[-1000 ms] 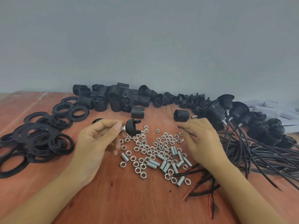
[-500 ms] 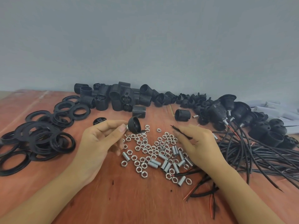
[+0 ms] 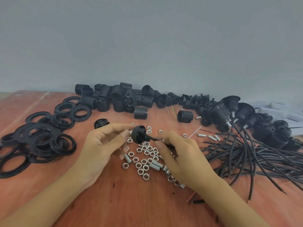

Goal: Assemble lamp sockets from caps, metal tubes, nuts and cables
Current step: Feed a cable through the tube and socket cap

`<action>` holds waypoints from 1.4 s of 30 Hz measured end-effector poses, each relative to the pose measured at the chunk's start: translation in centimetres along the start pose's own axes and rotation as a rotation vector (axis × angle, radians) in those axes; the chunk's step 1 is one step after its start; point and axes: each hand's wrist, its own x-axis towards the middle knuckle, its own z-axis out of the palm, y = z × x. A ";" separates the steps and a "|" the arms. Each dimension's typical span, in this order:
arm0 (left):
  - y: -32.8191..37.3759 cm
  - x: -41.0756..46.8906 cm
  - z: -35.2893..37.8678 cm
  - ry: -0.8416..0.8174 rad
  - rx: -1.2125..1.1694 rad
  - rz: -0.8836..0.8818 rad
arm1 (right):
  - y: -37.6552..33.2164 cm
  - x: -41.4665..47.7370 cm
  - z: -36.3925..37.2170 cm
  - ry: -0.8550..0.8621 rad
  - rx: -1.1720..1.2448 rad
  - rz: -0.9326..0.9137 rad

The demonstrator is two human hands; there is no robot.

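My left hand point(image 3: 101, 145) pinches a black domed cap point(image 3: 139, 134) between thumb and fingers, above the scattered nuts. A black cable point(image 3: 150, 138) runs from the cap's open side into my right hand point(image 3: 178, 153), which pinches it just to the right of the cap. Below both hands lie several silver nuts point(image 3: 144, 161) and short metal tubes point(image 3: 156, 166) on the red-brown table point(image 3: 131, 202). A heap of loose black cables point(image 3: 254, 153) with red wire ends spreads out to the right.
Black rings point(image 3: 41, 141) lie piled at the left. Threaded black socket bodies point(image 3: 118, 99) line the back wall, with one lone body point(image 3: 185, 116) nearer. Finished sockets with cables point(image 3: 229, 110) sit at the back right. A small black insert point(image 3: 101, 124) lies behind my left hand.
My right hand picked a cable end from the pile and brought it left to the cap. My left hand turned the cap so its open side faces the cable.
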 end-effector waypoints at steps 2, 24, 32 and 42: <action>0.0 0.0 0.0 0.006 0.010 0.005 | -0.1 0.0 -0.1 0.004 -0.026 -0.015; 0.6 -0.2 0.1 -0.060 0.234 0.114 | 0.1 -0.3 0.1 0.025 0.083 -0.100; 0.7 -0.4 0.1 -0.162 0.191 0.097 | -0.1 -0.5 0.5 -0.020 0.197 -0.031; 1.1 -0.2 -0.3 -0.136 0.056 0.006 | 2.0 -0.3 -1.0 0.043 0.093 -0.019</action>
